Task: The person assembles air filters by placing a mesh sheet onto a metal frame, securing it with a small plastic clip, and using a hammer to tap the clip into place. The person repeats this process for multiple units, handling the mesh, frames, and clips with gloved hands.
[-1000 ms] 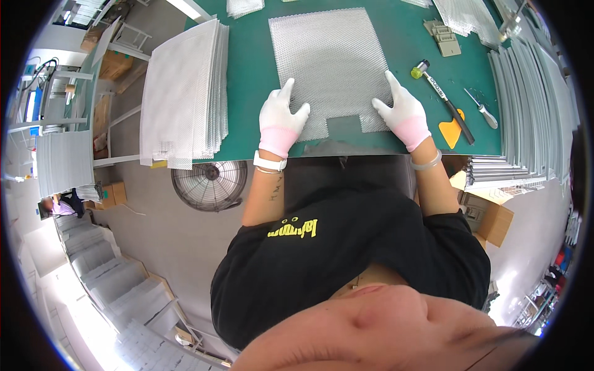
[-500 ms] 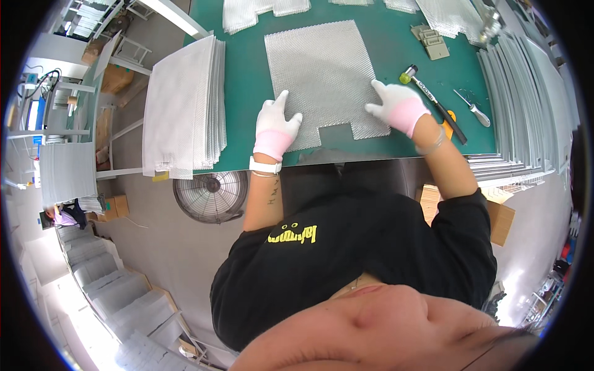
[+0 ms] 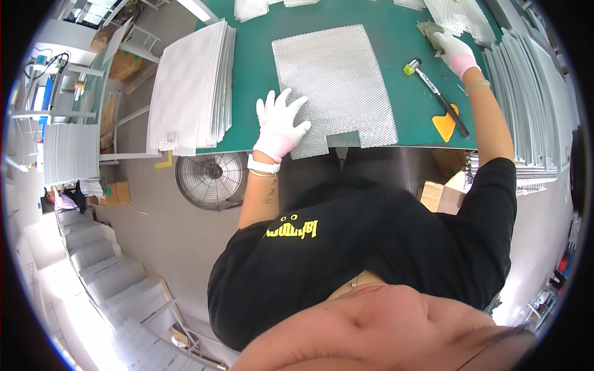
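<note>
A silvery mesh sheet (image 3: 334, 86) lies flat on the green table, with a rectangular notch in its near edge. My left hand (image 3: 279, 123), in a white glove with a pink cuff, rests with fingers spread at the sheet's near left edge. At the far right, my gloved right hand (image 3: 451, 49) reaches over several grey-green flat pieces (image 3: 427, 28). Its fingers are curled onto them and cover most of them, so the exact grip is partly hidden.
A mallet (image 3: 436, 93) and an orange-yellow scraper (image 3: 443, 127) lie right of the sheet. A stack of mesh sheets (image 3: 189, 86) stands at left, another stack (image 3: 523, 105) at right. More mesh pieces (image 3: 458, 15) lie along the back. Below is a floor fan (image 3: 213, 182).
My right hand has left the mesh sheet's right edge and moved far and right to the grey-green pieces. My left hand's fingers have spread. The view has shifted slightly.
</note>
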`<state>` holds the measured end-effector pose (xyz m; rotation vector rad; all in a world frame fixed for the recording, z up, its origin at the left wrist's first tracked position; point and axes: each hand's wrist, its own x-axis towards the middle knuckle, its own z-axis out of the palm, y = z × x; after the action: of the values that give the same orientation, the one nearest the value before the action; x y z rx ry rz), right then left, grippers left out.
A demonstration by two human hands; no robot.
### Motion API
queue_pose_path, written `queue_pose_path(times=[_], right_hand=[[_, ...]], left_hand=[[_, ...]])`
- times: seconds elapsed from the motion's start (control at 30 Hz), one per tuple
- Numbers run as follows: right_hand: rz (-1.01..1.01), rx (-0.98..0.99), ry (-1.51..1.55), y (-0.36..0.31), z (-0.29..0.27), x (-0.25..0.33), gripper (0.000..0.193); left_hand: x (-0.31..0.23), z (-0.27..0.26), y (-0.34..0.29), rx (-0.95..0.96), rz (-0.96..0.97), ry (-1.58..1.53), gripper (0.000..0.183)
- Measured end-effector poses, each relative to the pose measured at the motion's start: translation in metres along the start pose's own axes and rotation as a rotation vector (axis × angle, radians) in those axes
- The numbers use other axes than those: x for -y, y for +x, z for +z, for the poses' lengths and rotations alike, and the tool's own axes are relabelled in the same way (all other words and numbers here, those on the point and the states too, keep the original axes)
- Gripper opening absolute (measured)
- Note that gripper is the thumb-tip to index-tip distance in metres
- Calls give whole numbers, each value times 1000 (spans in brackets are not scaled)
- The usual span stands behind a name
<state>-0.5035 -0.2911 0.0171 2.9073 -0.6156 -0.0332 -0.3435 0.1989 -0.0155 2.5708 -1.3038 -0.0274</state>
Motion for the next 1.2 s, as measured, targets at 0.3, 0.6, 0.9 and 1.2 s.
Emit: queue_pose_path(times=[0.3, 0.6, 0.9, 1.2], right_hand=[[93, -170, 927, -131, -62, 141, 14], [339, 396, 2538, -237, 67, 323, 29], [241, 490, 2400, -214, 60, 305, 29], [273, 301, 2105, -219, 58, 307, 31]], left_hand=[[-60, 20, -123, 449, -152, -1513, 27], [-76, 91, -88, -89, -758, -1994, 34], [-84, 77, -93, -87, -809, -1939, 33], [-83, 79, -97, -56, -687, -1973, 35]])
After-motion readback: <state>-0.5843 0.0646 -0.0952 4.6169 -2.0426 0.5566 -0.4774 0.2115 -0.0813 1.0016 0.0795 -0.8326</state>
